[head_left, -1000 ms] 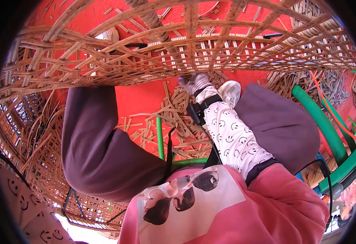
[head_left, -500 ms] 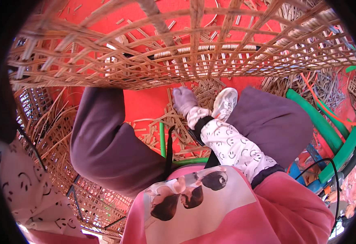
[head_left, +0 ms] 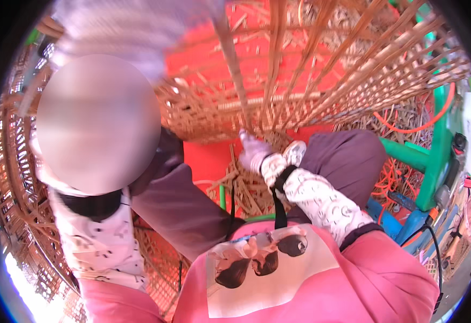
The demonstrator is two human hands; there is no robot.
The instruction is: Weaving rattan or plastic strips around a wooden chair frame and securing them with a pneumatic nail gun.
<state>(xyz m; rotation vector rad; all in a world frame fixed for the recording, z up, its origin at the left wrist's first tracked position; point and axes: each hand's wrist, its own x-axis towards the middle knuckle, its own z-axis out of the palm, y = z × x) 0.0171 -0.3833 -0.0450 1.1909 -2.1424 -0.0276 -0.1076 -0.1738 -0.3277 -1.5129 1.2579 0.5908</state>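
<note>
A large brown woven rattan basket (head_left: pixel 300 105) spans the upper part of the view, its lower edge above my lap. My right hand (head_left: pixel 254 153), in a pale purple glove, is at that edge, one fingertip against the weave. Its other fingers look curled together; what they hold, if anything, is hidden. Close to the camera at the upper left, my left hand (head_left: pixel 125 32), in a striped pale glove, is smeared by motion in front of the basket. A round blurred patch covers the area below it, so its fingers cannot be read.
Cut cane scraps (head_left: pixel 246 188) litter the red floor (head_left: pixel 206 161) between my legs. More woven wickerwork (head_left: pixel 17 167) stands at the left. A green frame (head_left: pixel 434 161) with an orange hose (head_left: pixel 424 129) is on the right, beside blue items (head_left: pixel 407 226).
My left hand has swung up in front of the basket from the left edge. The basket has shifted and tilted, its lower edge nearer me. My right hand has moved slightly right and nearer.
</note>
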